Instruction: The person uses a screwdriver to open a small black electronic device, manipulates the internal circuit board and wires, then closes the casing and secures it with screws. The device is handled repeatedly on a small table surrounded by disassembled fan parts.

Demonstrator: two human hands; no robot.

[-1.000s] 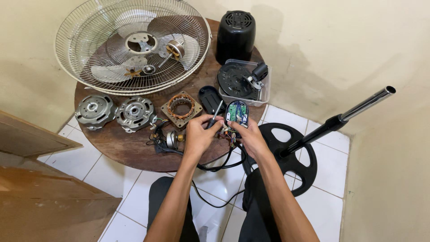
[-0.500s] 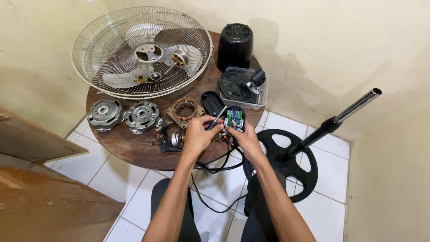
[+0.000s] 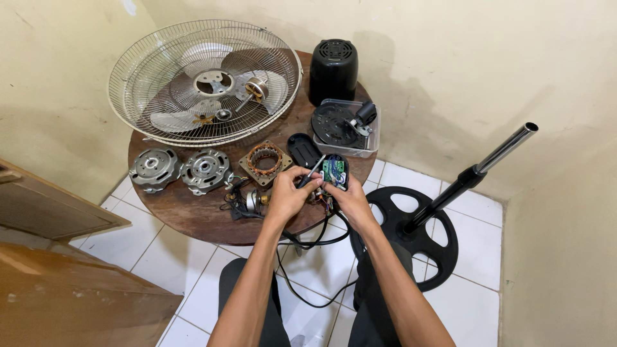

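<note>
Crowding both hands: stator, black cover, parts tray.

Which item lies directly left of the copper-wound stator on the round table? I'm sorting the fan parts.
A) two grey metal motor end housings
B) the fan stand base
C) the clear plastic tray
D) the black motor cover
A: the two grey metal motor end housings sit side by side just left of the copper-wound stator on the round table.

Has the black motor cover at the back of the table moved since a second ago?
No. The black motor cover stands at the round table's back edge, just behind the clear tray, as before; only the camera shifted.
</note>
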